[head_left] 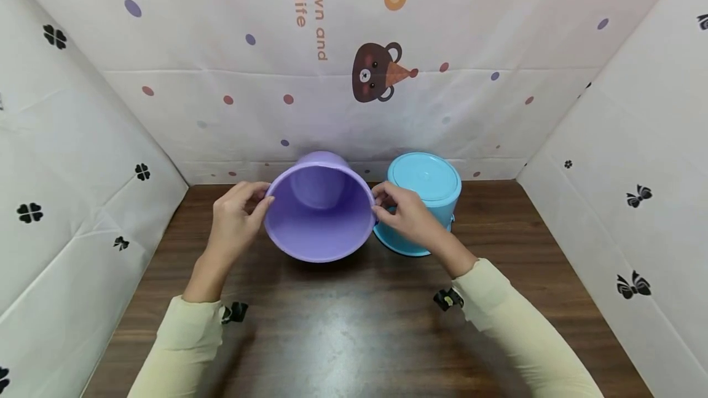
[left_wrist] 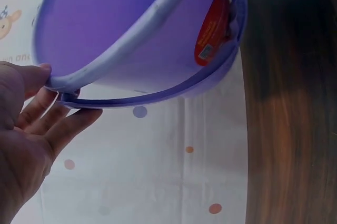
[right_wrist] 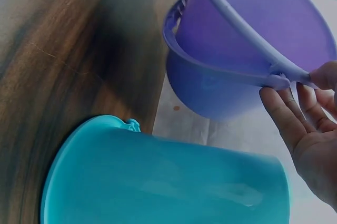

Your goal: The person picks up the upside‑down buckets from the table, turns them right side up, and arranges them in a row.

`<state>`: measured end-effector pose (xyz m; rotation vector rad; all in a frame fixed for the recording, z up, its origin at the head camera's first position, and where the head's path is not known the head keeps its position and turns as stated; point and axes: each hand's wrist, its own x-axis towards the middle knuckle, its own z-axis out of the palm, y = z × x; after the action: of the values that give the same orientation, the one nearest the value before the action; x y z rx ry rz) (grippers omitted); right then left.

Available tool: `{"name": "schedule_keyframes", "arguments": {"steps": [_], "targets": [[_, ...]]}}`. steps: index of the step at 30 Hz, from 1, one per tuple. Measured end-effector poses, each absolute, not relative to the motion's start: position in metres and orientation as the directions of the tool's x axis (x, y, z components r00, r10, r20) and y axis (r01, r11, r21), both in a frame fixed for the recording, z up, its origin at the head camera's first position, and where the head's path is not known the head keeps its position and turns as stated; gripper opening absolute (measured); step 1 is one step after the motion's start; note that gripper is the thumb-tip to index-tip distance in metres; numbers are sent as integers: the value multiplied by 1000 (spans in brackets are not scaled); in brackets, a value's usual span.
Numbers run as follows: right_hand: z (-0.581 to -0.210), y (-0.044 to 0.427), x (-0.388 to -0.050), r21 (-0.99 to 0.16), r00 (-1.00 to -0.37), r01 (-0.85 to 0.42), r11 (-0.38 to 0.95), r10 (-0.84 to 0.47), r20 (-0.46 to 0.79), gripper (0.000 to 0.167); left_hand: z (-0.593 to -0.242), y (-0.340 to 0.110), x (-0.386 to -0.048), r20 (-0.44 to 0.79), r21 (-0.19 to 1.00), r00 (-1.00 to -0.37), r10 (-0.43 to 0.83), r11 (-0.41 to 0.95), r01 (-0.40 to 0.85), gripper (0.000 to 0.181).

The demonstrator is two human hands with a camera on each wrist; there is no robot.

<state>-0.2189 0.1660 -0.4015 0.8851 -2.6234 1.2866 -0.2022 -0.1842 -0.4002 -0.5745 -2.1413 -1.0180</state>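
A purple bucket (head_left: pixel 321 226) is tilted so its open mouth faces the head camera. My left hand (head_left: pixel 235 217) pinches its rim at the left, thumb inside and fingers outside. On the opposite side my right hand (head_left: pixel 409 214) grips the rim close to where the handle (right_wrist: pixel 221 71) joins. That handle hangs below the rim in the right wrist view. A red label with a barcode (left_wrist: pixel 210 37) shows on the bucket in the left wrist view. Beside it, a turquoise bucket (head_left: pixel 426 180) stands upside down, partly behind my right hand.
Both buckets are near the back of a dark wooden table (head_left: pixel 332 324). A white printed sheet (head_left: pixel 249 115) with bears and dots rises behind them. More white sheets with black clover and bow prints (head_left: pixel 608 201) stand at the left and right.
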Motion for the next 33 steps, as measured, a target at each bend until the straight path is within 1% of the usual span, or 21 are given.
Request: {"name": "schedule_keyframes", "arguments": {"steps": [11, 17, 29, 33], "targets": [[-387, 163, -229, -695, -858, -495, 521, -420, 297, 27, -389, -182, -204, 692, 524, -719, 68, 638, 564, 20], [-379, 159, -237, -715, -884, -445, 539, -393, 253, 31, -384, -183, -209, 662, 549, -748, 46, 650, 525, 18], [-372, 150, -249, -760, -921, -353, 546, -348, 177, 35, -380, -185, -219, 555, 634, -832, 6, 645, 428, 15], [-371, 148, -252, -754, -933, -324, 572, -325, 154, 36, -379, -186, -223, 521, 649, -853, -7, 653, 391, 15]]}}
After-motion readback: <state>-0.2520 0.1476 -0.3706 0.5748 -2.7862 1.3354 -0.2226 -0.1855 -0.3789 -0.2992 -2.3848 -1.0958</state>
